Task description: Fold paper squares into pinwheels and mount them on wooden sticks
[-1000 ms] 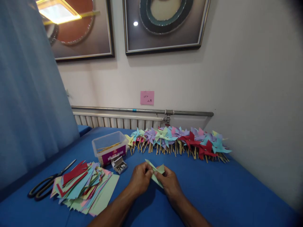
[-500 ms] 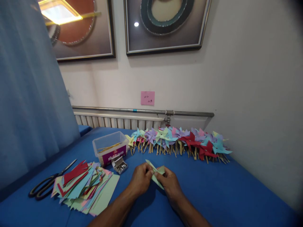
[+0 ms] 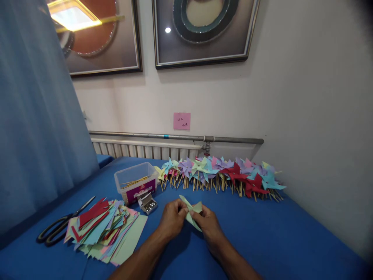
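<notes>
The left hand [image 3: 171,217] and the right hand [image 3: 210,223] pinch a folded piece of pale green paper [image 3: 198,207] between thumbs and fingers, above a smooth blue table covering [image 3: 262,241]. The fingers hide part of its folds; pointed flaps stick out.

From that paper, a fanned, uneven stack of coloured paper [image 3: 131,237] lies at eight to nine o'clock, green, blue, pink and red sheets overlapping. Just beyond, at nine, rest black-handled metal scissors [image 3: 71,215], their blades near the stack.

At nine to ten sits a small open cardboard box [image 3: 152,210] of shiny metal pieces, its flap standing before a clear plastic tub [image 3: 134,170]. The tub holds thin wooden sticks [image 3: 135,182]; the pale characters on its purple label [image 3: 141,190] are too small to read.

From eleven to two o'clock stretches a dense row of paper pinwheels [image 3: 218,171] on wooden sticks.

Behind them run a ribbed white radiator [image 3: 140,149] and a grey metal pipe [image 3: 186,137]. At twelve, a pink paper note [image 3: 182,121] carries handwriting, seemingly "252" above unclear characters. Higher hangs a dark-framed picture [image 3: 204,50]; at ten, a blue fabric curtain [image 3: 35,116] drapes.
</notes>
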A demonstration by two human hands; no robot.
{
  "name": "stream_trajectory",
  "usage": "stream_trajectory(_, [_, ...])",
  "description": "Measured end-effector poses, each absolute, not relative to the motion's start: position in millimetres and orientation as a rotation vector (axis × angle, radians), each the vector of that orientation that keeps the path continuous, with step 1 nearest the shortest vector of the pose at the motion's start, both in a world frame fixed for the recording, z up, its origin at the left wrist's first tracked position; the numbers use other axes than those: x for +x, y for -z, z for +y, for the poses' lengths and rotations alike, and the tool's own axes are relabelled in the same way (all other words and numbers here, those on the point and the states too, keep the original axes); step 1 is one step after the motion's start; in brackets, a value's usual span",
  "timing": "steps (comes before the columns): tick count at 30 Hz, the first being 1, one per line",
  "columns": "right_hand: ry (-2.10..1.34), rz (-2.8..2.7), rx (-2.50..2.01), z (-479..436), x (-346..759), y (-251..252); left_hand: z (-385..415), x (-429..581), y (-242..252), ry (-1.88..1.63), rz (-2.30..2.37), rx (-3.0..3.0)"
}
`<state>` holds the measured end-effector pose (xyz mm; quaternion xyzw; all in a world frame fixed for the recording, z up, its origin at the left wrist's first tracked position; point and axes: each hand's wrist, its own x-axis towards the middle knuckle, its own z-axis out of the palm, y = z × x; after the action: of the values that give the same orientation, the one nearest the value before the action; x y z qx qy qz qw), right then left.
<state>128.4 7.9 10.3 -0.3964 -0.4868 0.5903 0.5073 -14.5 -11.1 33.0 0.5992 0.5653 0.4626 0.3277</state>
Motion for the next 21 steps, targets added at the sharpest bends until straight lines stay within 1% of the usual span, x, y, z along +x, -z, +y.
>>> stream_trajectory(5, [-1.468, -1.109, -0.884, 8.5, 126.4, -6.4, -12.1, -10.9, -31.0, -1.274, 1.485, 1.546])
stream_trajectory(11, [-1.525, -1.000, -0.932, 8.0, 129.9, -8.8, -13.2, -11.2, -34.0, -1.350, 1.468, 1.517])
stream_trajectory(14, [-1.542, -0.975, -0.927, 6.3, 131.6, -12.8, -9.6, -12.9, -33.4, -1.415, 1.462, 1.297])
stream_trajectory(18, [-1.527, -1.018, -0.860, 5.3, 129.8, -12.4, -7.4, -12.7, -31.6, -1.315, 1.249, 0.948])
stream_trajectory(21, [-1.529, -1.064, -0.810, 5.0, 128.1, -10.5, -8.1, -12.4, -31.6, -1.291, 1.113, 0.854])
